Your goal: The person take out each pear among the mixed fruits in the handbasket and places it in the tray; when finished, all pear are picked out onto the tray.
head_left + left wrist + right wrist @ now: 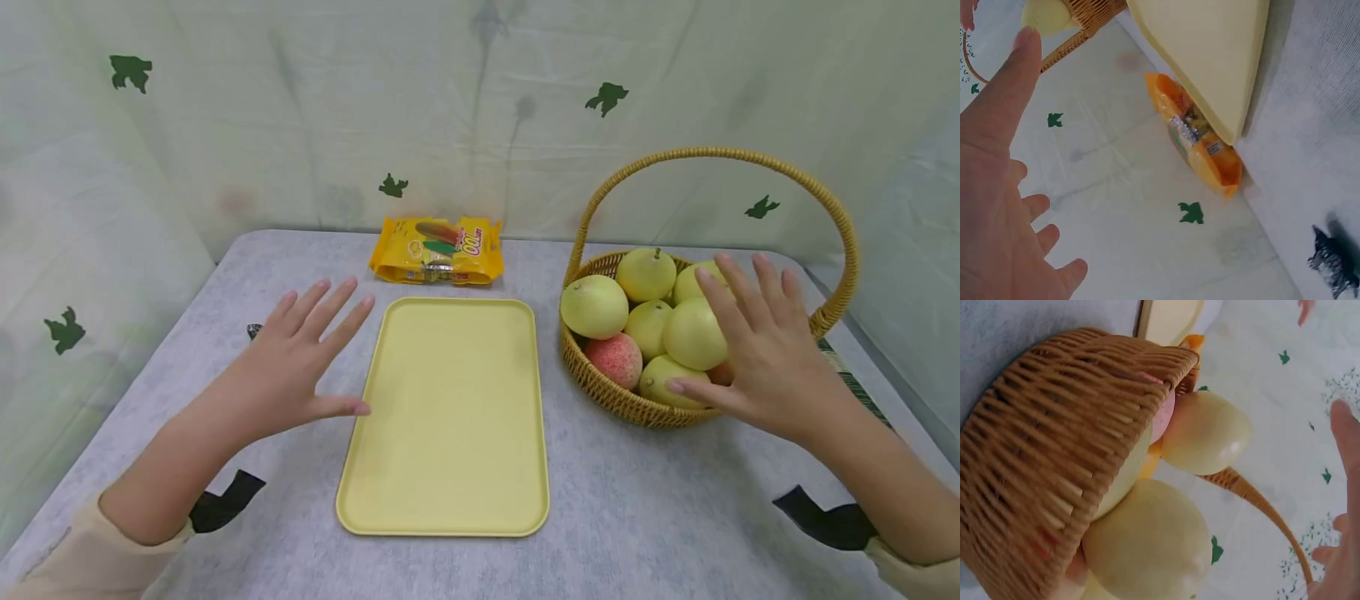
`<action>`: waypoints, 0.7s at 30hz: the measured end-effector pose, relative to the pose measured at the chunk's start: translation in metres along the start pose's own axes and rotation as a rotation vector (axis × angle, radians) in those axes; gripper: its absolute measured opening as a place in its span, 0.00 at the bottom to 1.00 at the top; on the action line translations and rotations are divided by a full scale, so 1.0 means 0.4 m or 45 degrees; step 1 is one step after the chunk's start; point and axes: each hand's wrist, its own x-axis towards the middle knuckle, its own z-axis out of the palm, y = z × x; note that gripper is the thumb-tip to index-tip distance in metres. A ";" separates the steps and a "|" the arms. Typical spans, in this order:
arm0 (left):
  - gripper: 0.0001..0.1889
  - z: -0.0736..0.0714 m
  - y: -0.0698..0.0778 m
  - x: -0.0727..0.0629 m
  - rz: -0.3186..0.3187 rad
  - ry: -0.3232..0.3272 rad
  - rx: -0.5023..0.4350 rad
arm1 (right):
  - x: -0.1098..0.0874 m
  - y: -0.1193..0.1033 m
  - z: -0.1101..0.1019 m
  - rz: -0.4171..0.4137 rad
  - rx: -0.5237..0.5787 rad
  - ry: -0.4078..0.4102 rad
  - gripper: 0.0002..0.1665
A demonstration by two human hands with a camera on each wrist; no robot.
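Note:
My left hand [303, 367] hovers with spread fingers over the left edge of a pale yellow tray [450, 425], holding nothing. My right hand [776, 358], fingers also spread, is in front of the right side of a wicker basket [622, 404] and hides part of it. Several pale green-yellow round fruits [595, 307] fill the basket, with a pink-red peach-like fruit [613, 360] at its front left. In the right wrist view the basket's woven side [1054, 437] is close, and the hand stays apart from the fruit.
Behind the tray lies a yellow-orange snack packet [438, 250]. A small dark shiny wrapped item [1333, 262] sits at the left, mostly hidden by my left hand in the head view. The basket's tall arched handle [712, 152] rises above the fruit. Something green-striped [855, 383] lies right of the basket.

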 end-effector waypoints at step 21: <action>0.47 0.193 -0.001 -0.050 -0.359 -0.266 -0.716 | 0.079 -0.039 0.112 -0.094 0.671 0.319 0.50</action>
